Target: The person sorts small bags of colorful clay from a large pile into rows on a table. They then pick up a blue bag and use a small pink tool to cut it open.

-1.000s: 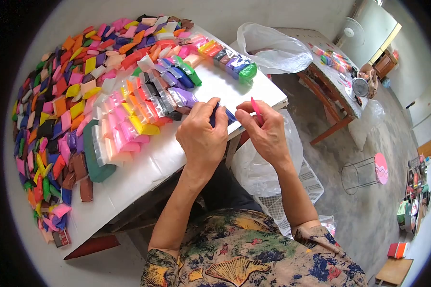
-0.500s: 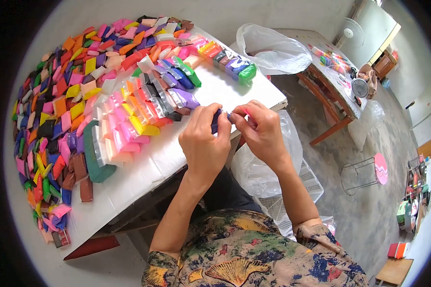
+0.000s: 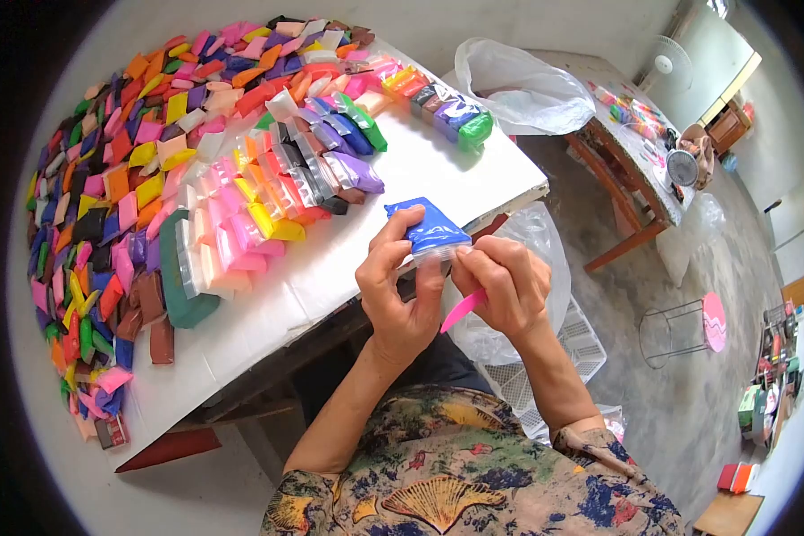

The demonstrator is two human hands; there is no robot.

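Note:
A shiny blue clay packet with a clear edge is held up over the front of the white-covered table. My left hand grips it from the left, fingers on top and thumb at the clear edge. On the other side my right hand is closed, pinching the packet's clear edge. A narrow pink plastic tool sticks out to the left from under the right fingers. Left of the hands lie rows of overlapping clay packets, in pink, yellow, orange, black and purple, beside a dark green block.
A large heap of coloured packets covers the table's left and back. A clear bag of stacked colours lies at the far edge of the white table. Plastic bags, a white crate and a pink-topped stool stand to the right.
Both hands have come slightly down and toward me. The blue packet, mostly hidden between the fingers before, now shows its broad face. The pink tool now points down-left from my right hand.

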